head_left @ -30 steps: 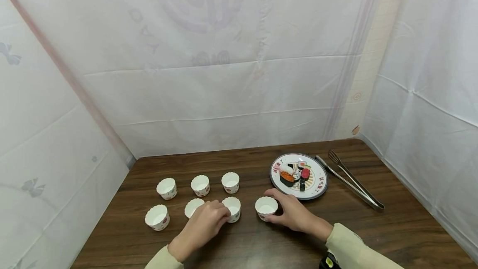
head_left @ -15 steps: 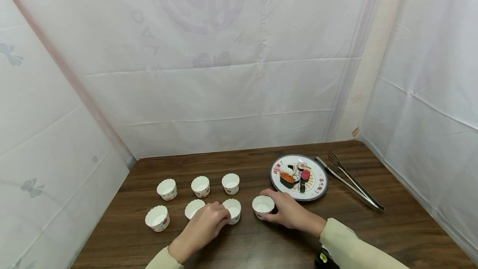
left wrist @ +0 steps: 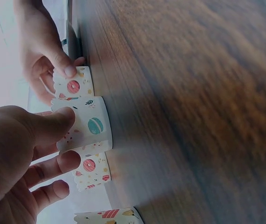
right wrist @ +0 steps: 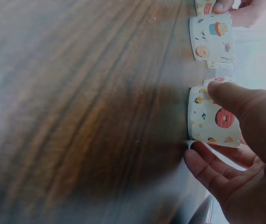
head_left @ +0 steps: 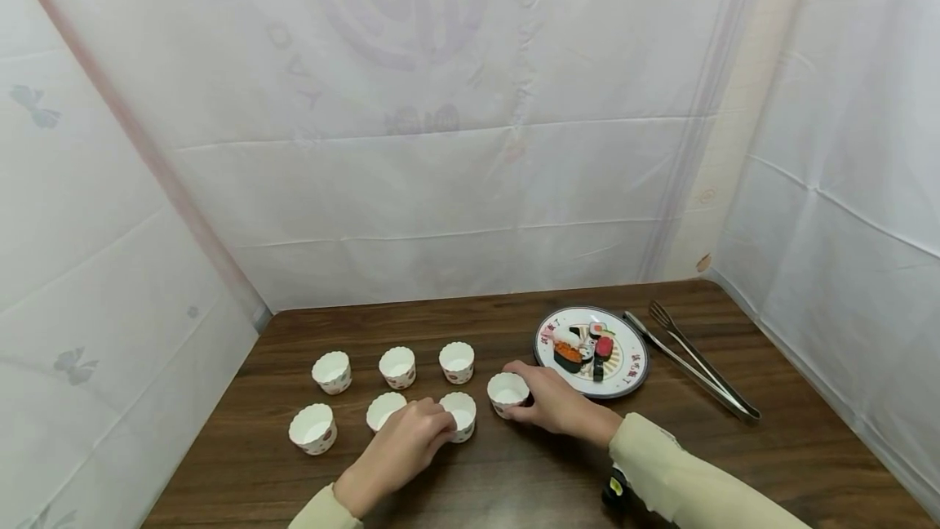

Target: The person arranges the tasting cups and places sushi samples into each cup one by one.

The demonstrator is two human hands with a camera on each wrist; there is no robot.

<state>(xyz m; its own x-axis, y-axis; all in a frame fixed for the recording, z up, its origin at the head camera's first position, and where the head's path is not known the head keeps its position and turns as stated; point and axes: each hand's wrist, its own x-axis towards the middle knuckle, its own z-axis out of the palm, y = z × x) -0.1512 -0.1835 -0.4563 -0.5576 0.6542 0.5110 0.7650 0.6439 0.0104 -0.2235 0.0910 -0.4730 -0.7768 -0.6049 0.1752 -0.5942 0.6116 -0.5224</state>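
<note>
My right hand (head_left: 554, 402) grips a white scalloped baking cup (head_left: 507, 392) from its right side. In the right wrist view, the thumb lies on the cup's near wall with its pink doughnut print (right wrist: 224, 118), and curled fingers (right wrist: 202, 161) reach around its right side. My left hand (head_left: 404, 441) pinches the left side of the front-right baking cup (head_left: 463, 413), its thumb (left wrist: 60, 122) over the printed wall in the left wrist view. A small gap separates the two held cups. Partly behind my left hand sits the front-middle baking cup (head_left: 383, 406).
Other baking cups stand upright at front left (head_left: 312, 429) and across the back row (head_left: 397, 367). A round plate (head_left: 635, 349) with several sushi pieces (head_left: 569, 356) lies beyond my right hand. Metal tongs (head_left: 693, 362) rest farther right. Fabric hangs behind the wooden table (head_left: 507, 488).
My right hand has shifted left and slightly away from me with its baking cup, narrowing the gap to the front-right cup. My left hand stays in about the same place.
</note>
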